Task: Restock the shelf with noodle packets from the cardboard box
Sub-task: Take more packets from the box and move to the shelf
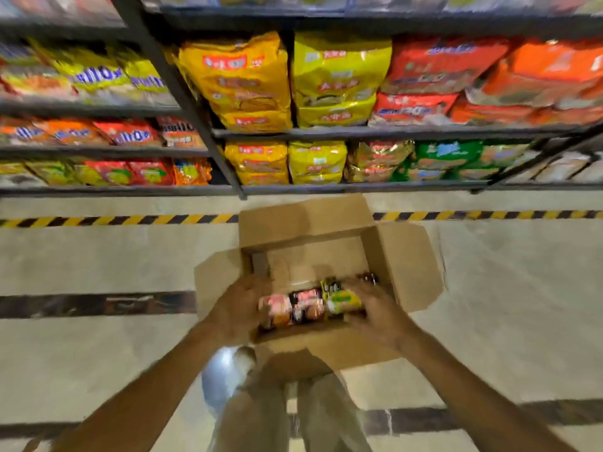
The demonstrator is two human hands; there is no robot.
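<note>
Head view: noodle packets (310, 305) lie in a left-to-right row inside the cardboard box (408, 265), clamped between left hand (239, 308) and right hand (372, 308), fingers curled on the row's ends; the shelf (326, 133) stands beyond and above.

- A shop or stockroom aisle: dark metal shelving (225, 148) packed with bright noodle packets (339, 79).
- Yellow-black hazard tape (114, 220) runs across the concrete floor (98, 262).
</note>
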